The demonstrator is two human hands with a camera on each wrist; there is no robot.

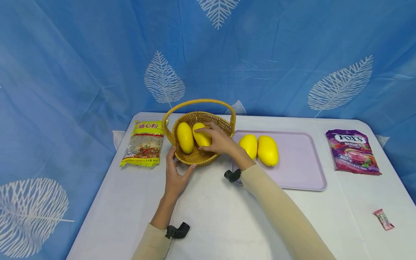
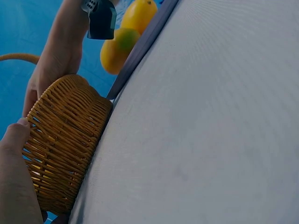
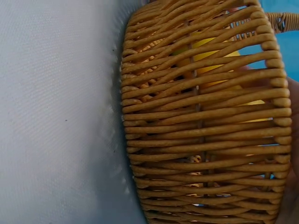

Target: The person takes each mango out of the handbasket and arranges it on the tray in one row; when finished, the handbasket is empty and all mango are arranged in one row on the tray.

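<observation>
A wicker basket (image 1: 198, 157) with an arched handle stands at the table's back left. Inside it lie two yellow mangoes; the left mango (image 1: 185, 138) rests by itself. My right hand (image 1: 218, 140) reaches over the rim and grips the other mango (image 1: 200, 135), fingers and thumb around its right side. My left hand (image 1: 175, 177) holds the basket's near left rim, thumb along the front wall. In the left wrist view the left thumb (image 2: 16, 135) presses the woven rim. The right wrist view is filled by the basket's woven wall (image 3: 205, 121), with yellow showing through the gaps.
A lilac tray (image 1: 299, 159) to the right of the basket bears two more mangoes (image 1: 268, 151). Left of the basket lies a pasta bag (image 1: 143, 144). A purple candy bag (image 1: 352, 151) and a small wrapped candy (image 1: 384, 219) lie at the right.
</observation>
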